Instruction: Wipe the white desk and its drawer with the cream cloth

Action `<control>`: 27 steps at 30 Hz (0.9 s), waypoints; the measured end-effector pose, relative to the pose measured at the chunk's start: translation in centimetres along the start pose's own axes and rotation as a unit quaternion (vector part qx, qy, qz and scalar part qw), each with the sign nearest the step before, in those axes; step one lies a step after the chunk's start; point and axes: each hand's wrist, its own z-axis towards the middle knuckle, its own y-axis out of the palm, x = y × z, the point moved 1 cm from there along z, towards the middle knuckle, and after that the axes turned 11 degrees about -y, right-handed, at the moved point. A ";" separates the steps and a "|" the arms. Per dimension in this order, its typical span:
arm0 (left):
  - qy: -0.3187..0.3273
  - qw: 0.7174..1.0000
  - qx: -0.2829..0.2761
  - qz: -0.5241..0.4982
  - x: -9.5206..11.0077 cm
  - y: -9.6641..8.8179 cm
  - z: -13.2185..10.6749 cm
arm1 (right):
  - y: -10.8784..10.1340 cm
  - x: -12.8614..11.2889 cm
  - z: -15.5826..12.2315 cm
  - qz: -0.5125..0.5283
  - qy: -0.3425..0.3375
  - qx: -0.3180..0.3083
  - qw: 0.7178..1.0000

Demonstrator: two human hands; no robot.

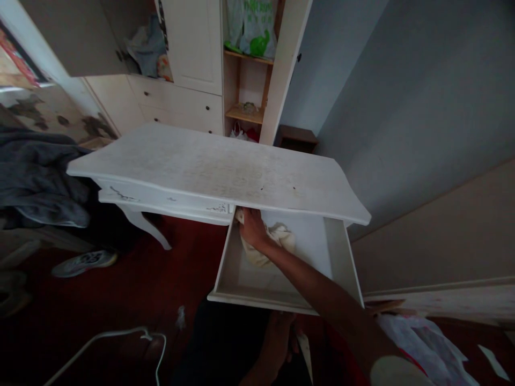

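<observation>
My right hand [253, 228] reaches into the pulled-out drawer [341, 257] of a white desk, at its back left corner. A crumpled cream cloth [284, 236] lies under and around this hand, part of it gathered at the closed fingers. Some fingertips are hidden close to the desk's front edge. Beneath the drawer front, in shadow, is my left hand [279, 332]. Its fingers are too dark to make out, and whether it touches the drawer does not show.
The worn white desktop [225, 161] lies above the drawer. Behind it stands a white wardrobe [193, 48] with bags on a shelf. Grey clothing [36, 171] is heaped at left, above a shoe [84, 262]. A white cable [100, 335] and plastic bags [422, 338] are on the floor.
</observation>
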 end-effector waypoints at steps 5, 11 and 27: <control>-0.008 1.000 0.009 0.005 -0.6 -0.3 0.6 | -2.0 1.4 -3.2 0.085 -0.142 -0.148 0.975; -0.024 0.999 -0.015 0.027 -0.7 -1.0 1.0 | -4.0 0.6 -9.2 0.207 -0.270 -0.318 0.885; -0.051 0.996 -0.010 0.067 -0.6 -2.1 1.0 | -12.4 5.5 -13.9 0.061 -0.165 -0.340 0.924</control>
